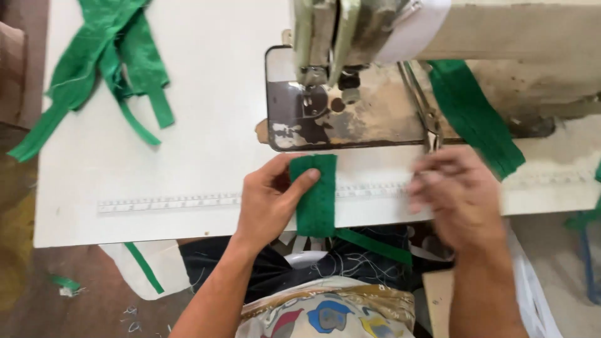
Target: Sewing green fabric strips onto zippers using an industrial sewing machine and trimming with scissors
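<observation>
Green felt strip [315, 197] lies flat lengthwise across the table's near edge.

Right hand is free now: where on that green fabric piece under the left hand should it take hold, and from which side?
I would pinch the green fabric piece at its right long edge, coming in from the right. The left hand pins its left side and top with thumb and fingers, while the right edge lies bare and flat on the white table. The right hand is already beside it.
</observation>
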